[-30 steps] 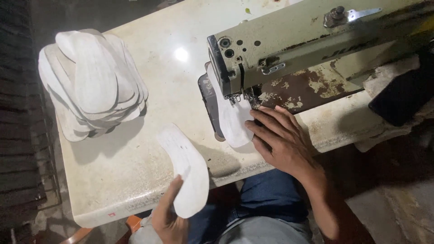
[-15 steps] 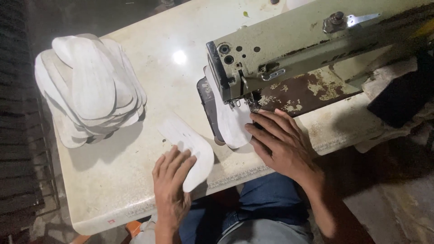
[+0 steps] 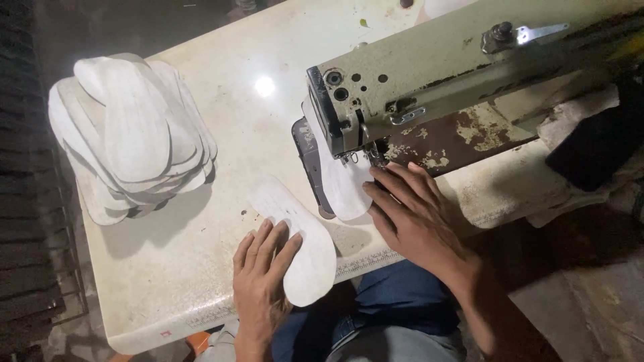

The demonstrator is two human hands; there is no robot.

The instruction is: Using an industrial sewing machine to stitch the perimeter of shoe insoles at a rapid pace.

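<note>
Nearest you, your left hand [image 3: 263,281] lies flat, fingers spread and gripping nothing, on a white insole [image 3: 295,245]. This insole sits at the near edge of the surface [image 3: 168,281], its heel end overhanging that edge above your lap.

Just beyond and to the right, your right hand [image 3: 412,218] also lies flat, fingers extended and close together, pressing a second insole [image 3: 339,181] against the bed of the sewing machine [image 3: 429,87]. Your fingertips [image 3: 379,175] sit just beside the needle area, under the machine's head. Most of this second insole shows to the left of your hand; its far end runs behind the machine head.

Toward the far left corner of the surface, a stack of insoles [image 3: 131,144] lies fanned out, well apart from both hands.

The sewing machine spans the far right of the surface; its paint is worn, with rust-coloured patches on the bed. A dark cloth [image 3: 594,144] lies at the right edge.
</note>
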